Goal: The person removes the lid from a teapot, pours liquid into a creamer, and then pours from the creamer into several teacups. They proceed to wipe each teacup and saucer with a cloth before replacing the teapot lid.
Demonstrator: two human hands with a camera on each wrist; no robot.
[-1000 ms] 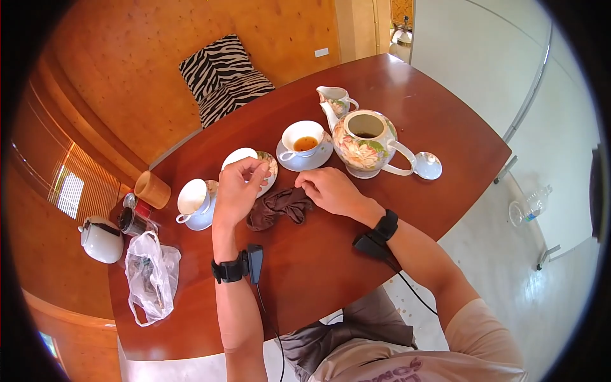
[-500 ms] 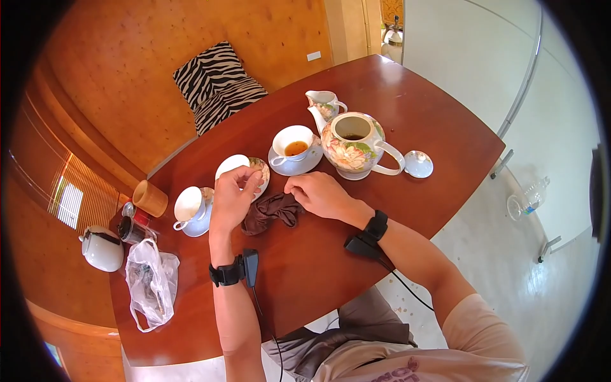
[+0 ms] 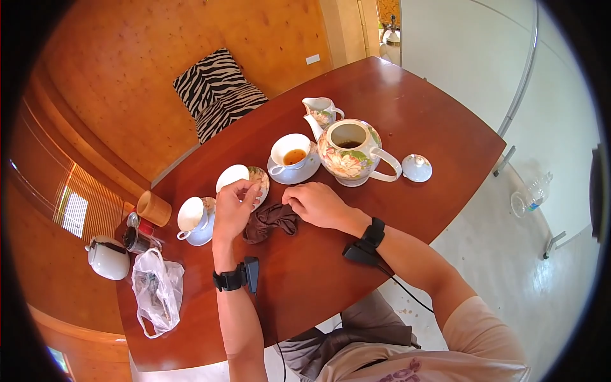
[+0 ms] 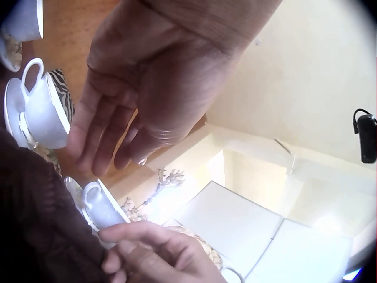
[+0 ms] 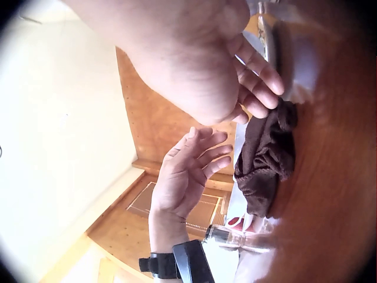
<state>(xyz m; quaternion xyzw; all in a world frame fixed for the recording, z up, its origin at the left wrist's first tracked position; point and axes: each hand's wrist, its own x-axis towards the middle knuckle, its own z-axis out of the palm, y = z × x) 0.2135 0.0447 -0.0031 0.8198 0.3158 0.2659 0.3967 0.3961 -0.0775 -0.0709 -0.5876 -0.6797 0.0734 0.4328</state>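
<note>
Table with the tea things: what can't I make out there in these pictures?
- Bag, head view: contents blurred by crumpled plastic.
- Middle cup, head view: lower part hidden by the left hand.
- Teapot, left wrist view: mostly hidden by the right hand.
- Cloth, left wrist view: dark, cut off by the left and bottom edges.

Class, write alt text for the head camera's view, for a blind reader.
A person's left hand and right hand are near a crumpled brown cloth on a reddish table. Three teacups and a lidless floral teapot stand nearby.
</note>
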